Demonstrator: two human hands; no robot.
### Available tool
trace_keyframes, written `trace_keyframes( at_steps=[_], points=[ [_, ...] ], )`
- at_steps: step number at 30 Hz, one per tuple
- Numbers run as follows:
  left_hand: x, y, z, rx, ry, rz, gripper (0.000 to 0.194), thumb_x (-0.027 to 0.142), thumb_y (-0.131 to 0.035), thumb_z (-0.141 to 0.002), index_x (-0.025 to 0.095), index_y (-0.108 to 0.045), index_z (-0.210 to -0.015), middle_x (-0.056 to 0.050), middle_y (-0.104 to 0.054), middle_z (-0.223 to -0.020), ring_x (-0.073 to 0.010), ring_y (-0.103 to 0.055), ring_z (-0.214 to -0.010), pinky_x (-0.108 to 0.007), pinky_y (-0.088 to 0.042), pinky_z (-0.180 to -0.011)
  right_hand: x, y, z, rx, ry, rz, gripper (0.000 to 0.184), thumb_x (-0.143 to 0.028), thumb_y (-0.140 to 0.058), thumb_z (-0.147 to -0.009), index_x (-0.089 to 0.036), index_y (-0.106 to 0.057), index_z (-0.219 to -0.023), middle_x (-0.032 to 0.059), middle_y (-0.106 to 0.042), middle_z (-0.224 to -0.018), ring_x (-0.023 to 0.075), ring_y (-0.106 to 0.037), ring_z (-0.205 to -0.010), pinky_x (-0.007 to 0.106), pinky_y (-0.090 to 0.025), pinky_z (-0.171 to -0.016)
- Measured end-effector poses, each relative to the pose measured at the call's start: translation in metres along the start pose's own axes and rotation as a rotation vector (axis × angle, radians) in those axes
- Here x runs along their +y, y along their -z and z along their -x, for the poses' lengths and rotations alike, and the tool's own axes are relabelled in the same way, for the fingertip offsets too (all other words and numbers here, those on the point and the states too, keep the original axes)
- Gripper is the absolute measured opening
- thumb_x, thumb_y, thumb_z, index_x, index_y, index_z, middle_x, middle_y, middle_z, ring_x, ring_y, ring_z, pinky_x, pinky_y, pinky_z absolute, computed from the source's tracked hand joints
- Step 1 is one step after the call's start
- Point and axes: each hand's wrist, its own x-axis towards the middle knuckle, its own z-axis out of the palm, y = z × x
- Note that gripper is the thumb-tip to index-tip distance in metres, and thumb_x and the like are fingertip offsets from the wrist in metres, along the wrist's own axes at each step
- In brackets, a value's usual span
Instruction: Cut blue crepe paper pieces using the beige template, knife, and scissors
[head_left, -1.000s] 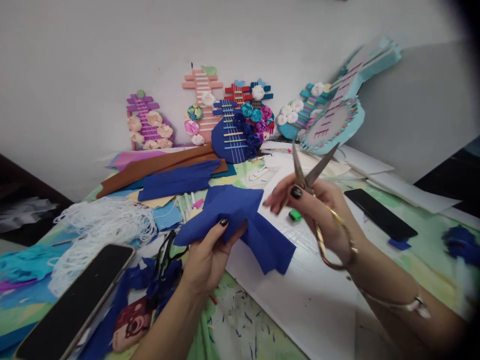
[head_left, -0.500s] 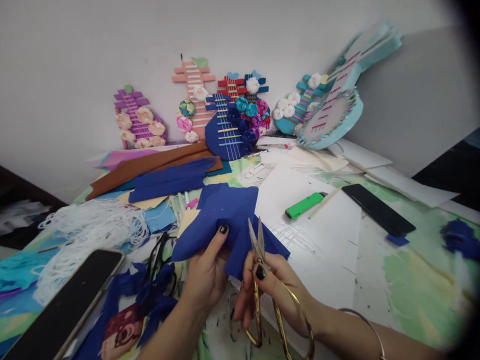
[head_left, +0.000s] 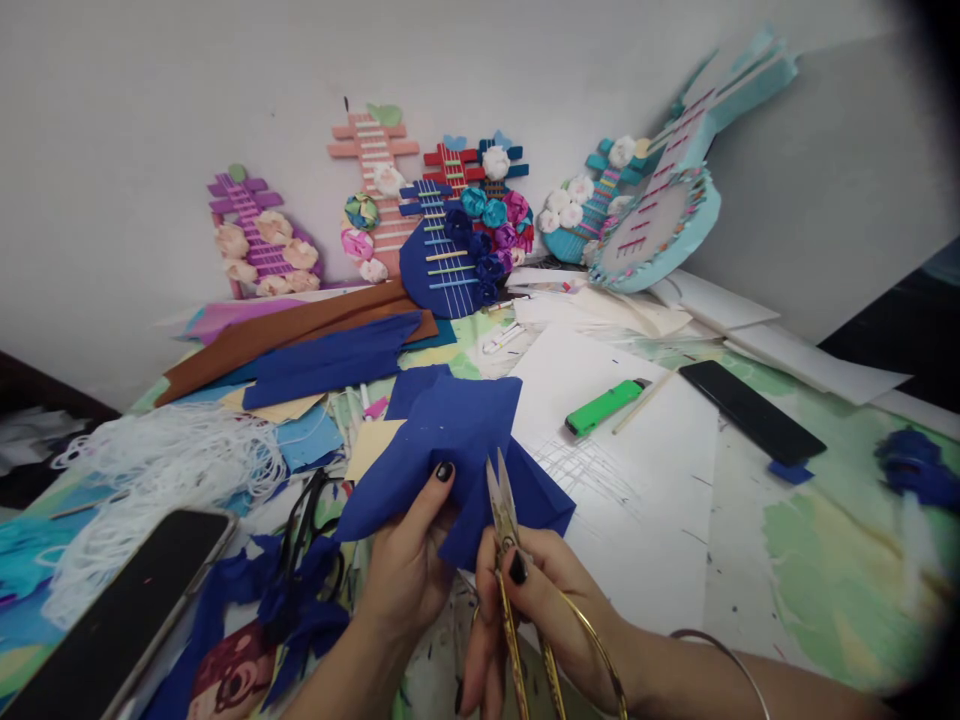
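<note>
My left hand grips a piece of dark blue crepe paper, its thumb pressed on top and the other fingers underneath. In my right hand is a pair of gold-handled scissors, held near the pivot with thumb and fingers round it. The blades point up and stand slightly apart, at the right edge of the blue paper. More blue paper spreads behind the blades, over a white sheet.
A green cutter, a thin stick and a dark phone lie right. White yarn, another phone, black-handled scissors and blue scraps lie left. Decorated guitar shapes, one dark blue, lean against the wall.
The scissors have tilted more upright and their blades have come closer together. The view has shifted slightly. My left hand keeps its hold on the blue paper.
</note>
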Motion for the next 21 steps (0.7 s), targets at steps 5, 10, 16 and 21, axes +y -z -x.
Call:
trace_keyframes(
  at_steps=[5, 10, 16, 21],
  points=[
    [-0.0009, -0.0005, 0.0027, 0.118, 0.067, 0.029, 0.043, 0.011, -0.078, -0.065, 0.016, -0.068, -0.107, -0.007, -0.075, -0.100, -0.0285, -0.069, -0.101, -0.031, -0.061, -0.081, 0.0009, 0.0010, -0.0026, -0.013, 0.042, -0.014, 0.057, -0.076, -0.051, -0.078, -0.022, -0.036, -0.085, -0.0028, -0.059, -0.052, 0.0097, -0.053, -0.034, 0.019, -0.045, -0.039],
    [-0.0032, -0.0018, 0.0025, 0.092, 0.052, 0.088, 0.046, 0.011, -0.082, -0.061, 0.015, -0.069, -0.104, -0.009, -0.075, -0.101, -0.0295, -0.068, -0.104, -0.033, -0.060, -0.085, 0.0037, 0.0023, -0.0048, -0.003, 0.024, -0.040, 0.062, -0.077, -0.058, -0.071, -0.023, -0.033, -0.084, -0.0009, -0.064, -0.059, 0.0101, -0.055, -0.034, 0.021, -0.047, -0.039],
    [-0.0041, -0.0013, 0.0009, 0.037, 0.054, 0.097, 0.042, 0.013, -0.084, -0.060, 0.015, -0.070, -0.100, -0.008, -0.075, -0.102, -0.0293, -0.067, -0.106, -0.035, -0.058, -0.091, 0.0071, 0.0033, -0.0047, 0.005, 0.008, -0.083, 0.064, -0.076, -0.064, -0.066, -0.022, -0.034, -0.082, -0.0009, -0.064, -0.057, 0.0106, -0.057, -0.035, 0.021, -0.048, -0.039],
    [-0.0055, 0.0000, 0.0013, 0.019, 0.047, 0.092, 0.042, 0.014, -0.085, -0.058, 0.016, -0.070, -0.098, -0.007, -0.075, -0.102, -0.0288, -0.066, -0.108, -0.035, -0.056, -0.094, 0.0080, 0.0027, -0.0048, 0.020, -0.010, -0.088, 0.066, -0.077, -0.067, -0.062, -0.022, -0.034, -0.081, 0.0009, -0.066, -0.061, 0.0112, -0.058, -0.036, 0.021, -0.048, -0.038]
  ],
)
